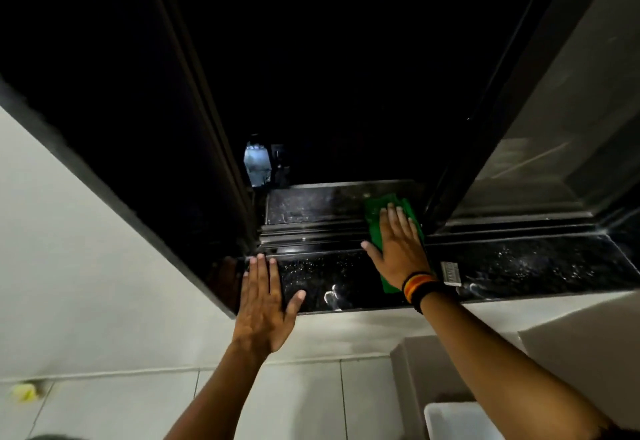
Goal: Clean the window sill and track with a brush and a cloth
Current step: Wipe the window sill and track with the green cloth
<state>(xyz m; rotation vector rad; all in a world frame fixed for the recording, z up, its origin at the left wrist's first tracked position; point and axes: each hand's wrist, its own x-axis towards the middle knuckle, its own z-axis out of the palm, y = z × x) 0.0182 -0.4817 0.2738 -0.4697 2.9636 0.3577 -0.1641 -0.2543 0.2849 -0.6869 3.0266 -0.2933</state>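
Note:
A green cloth lies across the black window track and reaches onto the glossy black stone sill. My right hand presses flat on the cloth, fingers spread and pointing away from me, with striped bands on the wrist. My left hand rests flat and open on the sill's front left corner, fingertips at the edge of the dark window frame. The sill surface shows white specks and smears. No brush is in view.
A small grey ribbed object lies on the sill right of my right wrist. The open window gap is dark. White wall and tiled floor lie below; a white container stands bottom right, a yellowish item at far left.

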